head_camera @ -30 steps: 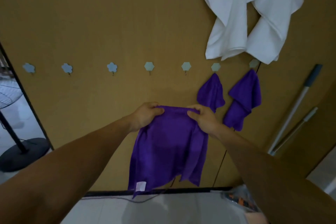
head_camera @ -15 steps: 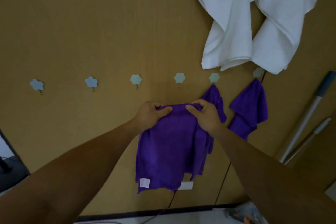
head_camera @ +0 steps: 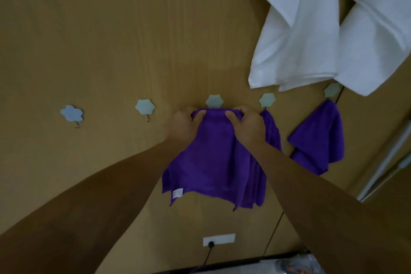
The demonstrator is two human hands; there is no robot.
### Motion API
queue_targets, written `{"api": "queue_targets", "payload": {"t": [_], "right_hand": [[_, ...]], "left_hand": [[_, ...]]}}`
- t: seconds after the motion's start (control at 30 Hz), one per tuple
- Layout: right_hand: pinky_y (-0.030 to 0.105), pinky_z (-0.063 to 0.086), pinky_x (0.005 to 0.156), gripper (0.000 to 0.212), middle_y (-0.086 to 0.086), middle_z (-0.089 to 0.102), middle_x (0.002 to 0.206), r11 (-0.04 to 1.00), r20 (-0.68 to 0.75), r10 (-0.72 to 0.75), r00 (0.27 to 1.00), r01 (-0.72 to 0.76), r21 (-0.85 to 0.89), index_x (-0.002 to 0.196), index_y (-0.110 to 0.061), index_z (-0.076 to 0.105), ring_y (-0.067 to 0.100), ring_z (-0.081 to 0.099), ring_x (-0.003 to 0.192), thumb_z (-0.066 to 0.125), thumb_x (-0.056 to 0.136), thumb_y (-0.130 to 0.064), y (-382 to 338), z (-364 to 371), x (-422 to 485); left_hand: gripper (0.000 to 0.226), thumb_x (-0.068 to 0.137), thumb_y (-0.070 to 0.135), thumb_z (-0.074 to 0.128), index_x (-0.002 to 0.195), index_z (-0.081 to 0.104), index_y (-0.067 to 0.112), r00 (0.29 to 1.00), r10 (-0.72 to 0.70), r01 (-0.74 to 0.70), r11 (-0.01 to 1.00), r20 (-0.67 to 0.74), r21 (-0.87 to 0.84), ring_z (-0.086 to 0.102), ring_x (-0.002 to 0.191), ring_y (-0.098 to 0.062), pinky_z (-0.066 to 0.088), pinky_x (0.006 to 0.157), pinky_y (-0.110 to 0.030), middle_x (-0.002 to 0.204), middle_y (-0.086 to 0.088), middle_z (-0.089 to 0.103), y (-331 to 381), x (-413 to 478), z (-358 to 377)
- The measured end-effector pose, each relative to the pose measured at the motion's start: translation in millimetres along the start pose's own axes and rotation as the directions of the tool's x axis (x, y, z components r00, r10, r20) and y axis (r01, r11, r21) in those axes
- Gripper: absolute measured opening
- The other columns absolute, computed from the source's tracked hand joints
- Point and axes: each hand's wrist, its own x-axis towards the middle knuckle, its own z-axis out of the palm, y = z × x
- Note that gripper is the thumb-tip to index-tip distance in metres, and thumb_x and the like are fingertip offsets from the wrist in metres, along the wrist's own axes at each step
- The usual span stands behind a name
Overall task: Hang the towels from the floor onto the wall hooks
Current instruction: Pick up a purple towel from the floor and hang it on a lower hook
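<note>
Head view: left hand and right hand have raised purple towel to hook.

A tan wood-grain wall is filling the view in dim light. A white socket plate is sitting low on it, above a dark baseboard.
</note>
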Motion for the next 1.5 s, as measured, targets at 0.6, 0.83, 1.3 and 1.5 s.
{"api": "queue_targets", "payload": {"t": [0.6,0.83,1.3,1.5], "right_hand": [[0.042,0.055,0.065,0.038,-0.005,0.057,0.062,0.973,0.028,0.164,0.986,-0.166,0.159,0.065,-0.020,0.052,0.020,0.060,0.064,0.061,0.086,-0.051,34,58,1],[0.039,0.055,0.073,0.027,-0.005,0.066,0.076,0.925,0.104,0.282,0.954,-0.299,0.235,0.077,-0.022,0.063,0.017,0.064,0.076,0.068,0.080,-0.048,29,56,-2],[0.044,0.049,0.086,0.030,0.009,0.064,0.112,0.984,0.188,-0.101,0.977,0.126,-0.126,0.119,-0.012,0.064,0.027,0.056,0.106,0.048,0.094,-0.015,42,55,-35],[0.047,0.050,0.084,0.019,0.011,0.065,0.105,0.983,0.297,-0.067,0.953,0.113,-0.143,0.106,-0.007,0.060,0.030,0.062,0.097,0.047,0.093,-0.012,60,53,-48]], "left_hand": [[0.044,0.082,0.048,0.067,0.058,0.059,0.012,0.901,-0.433,0.425,0.886,-0.001,-0.184,0.049,0.046,-0.012,0.038,0.048,-0.029,0.050,0.002,0.054,-26,-3,62],[0.025,0.078,0.034,0.074,0.060,0.064,0.020,0.797,-0.575,0.601,0.722,0.185,-0.343,0.060,0.064,-0.016,0.049,0.058,-0.027,0.059,0.004,0.062,-21,1,61],[0.017,0.090,0.017,0.049,0.089,0.062,0.006,0.974,0.117,-0.191,0.883,0.193,0.429,0.058,0.088,-0.035,0.031,0.065,-0.032,0.093,-0.014,0.064,-36,-41,58],[0.047,0.080,0.009,0.059,0.126,0.049,0.010,0.876,-0.109,-0.002,0.973,0.471,0.230,0.062,0.092,-0.031,0.041,0.069,-0.027,0.105,-0.012,0.064,-54,-59,61]]}}
